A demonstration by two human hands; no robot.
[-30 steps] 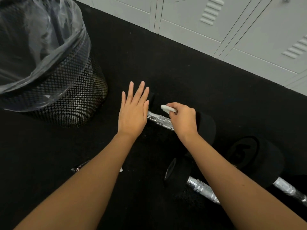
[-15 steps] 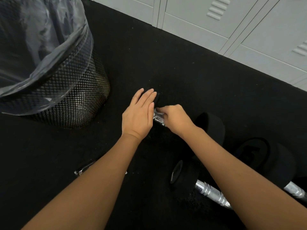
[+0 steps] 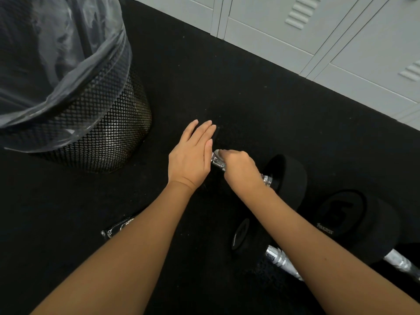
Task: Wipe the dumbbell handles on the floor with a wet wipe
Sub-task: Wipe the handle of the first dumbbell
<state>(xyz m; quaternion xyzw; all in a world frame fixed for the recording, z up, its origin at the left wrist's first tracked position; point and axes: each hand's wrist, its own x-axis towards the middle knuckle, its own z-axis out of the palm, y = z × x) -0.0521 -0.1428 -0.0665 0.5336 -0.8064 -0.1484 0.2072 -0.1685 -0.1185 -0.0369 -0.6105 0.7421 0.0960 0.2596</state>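
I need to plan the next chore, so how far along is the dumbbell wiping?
Nothing looks finished yet. In hand: the right hand rubs a wipe on the far dumbbell's handle while the left hand lies flat over its end. Left: the nearer dumbbell handle, another handle at the right edge, then probably the bin.

two bare forearms enter from the bottom edge of the head view, one from the lower left, one from the lower right. no sleeve shows on either arm up to where the picture cuts them off. the left hand [image 3: 189, 155] wears no glove, ring, watch or band, and its wrist is bare. the right hand [image 3: 241, 170] is likewise ungloved, with nothing on its wrist. the nails that show on the left fingers [image 3: 208, 144] look short and unpainted. the rest of the person is out of frame.
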